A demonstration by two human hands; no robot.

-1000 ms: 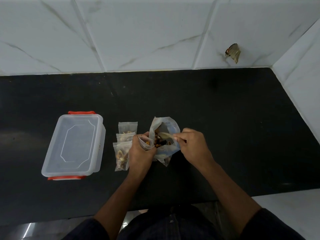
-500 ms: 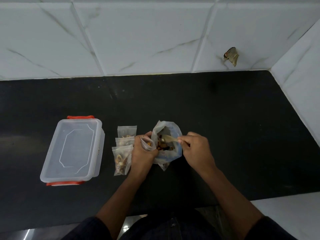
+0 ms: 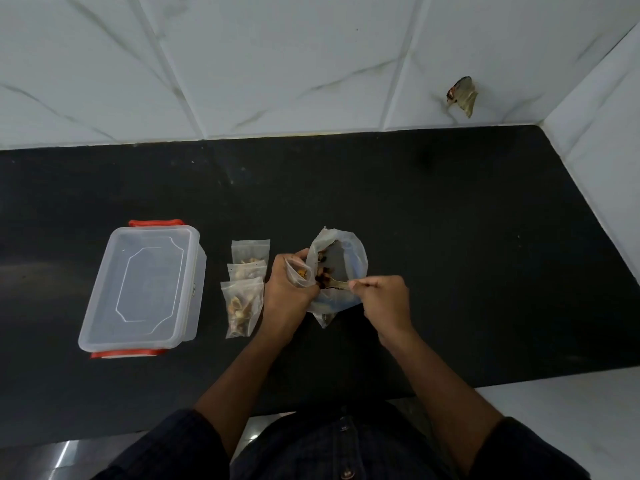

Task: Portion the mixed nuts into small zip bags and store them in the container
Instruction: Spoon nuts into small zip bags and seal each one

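The right hand (image 3: 381, 299) pinches a spoon (image 3: 330, 283) of nuts, its handle pointing right, bowl at the mouth of the small bag (image 3: 297, 274) gripped in the left hand (image 3: 287, 292), just left of the big bag (image 3: 341, 268).

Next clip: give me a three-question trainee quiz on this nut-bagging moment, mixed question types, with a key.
1. True or false: the container has its lid on.
2. Multiple choice: the filled zip bags lie
A. inside the container
B. between the container and the left hand
C. to the right of the big nut bag
3. Fill in: the right hand holds a ____ loaded with nuts at the mouth of the small zip bag held by the left hand.

Key: 1 true; 2 B; 3 spoon
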